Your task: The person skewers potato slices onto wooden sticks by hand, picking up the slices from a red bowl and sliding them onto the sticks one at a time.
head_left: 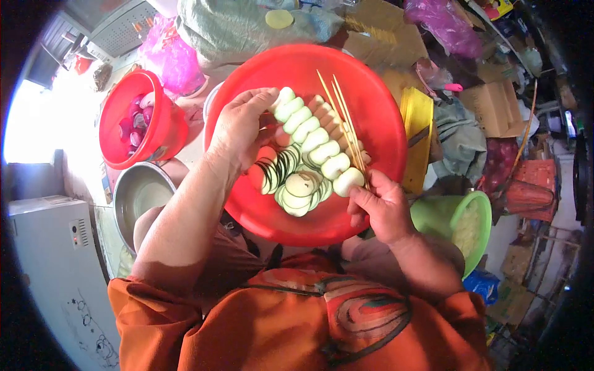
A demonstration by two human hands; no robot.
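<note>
A row of pale green-white rounded vegetable pieces (311, 139), apparently threaded on a skewer, slants across the red basin (377, 123). My left hand (241, 123) is closed at its upper left end, fingertips against the first piece. At the lower right end, my right hand (382, 207) is closed with thumb and fingers near the last piece. Several thin bamboo skewers (346, 120) run up from my right fingers. Below the row lie thin round slices with dark skin (300, 188). Brownish pieces (328, 117) behind the row are partly hidden.
Left stand a smaller red bucket (158, 139) with purple pieces, a metal bowl (139, 198) and a white appliance (59, 260). On the right are a yellow crate (416, 127) and a green basin (482, 229) with pale contents. Bags and cardboard (380, 37) lie beyond the basin.
</note>
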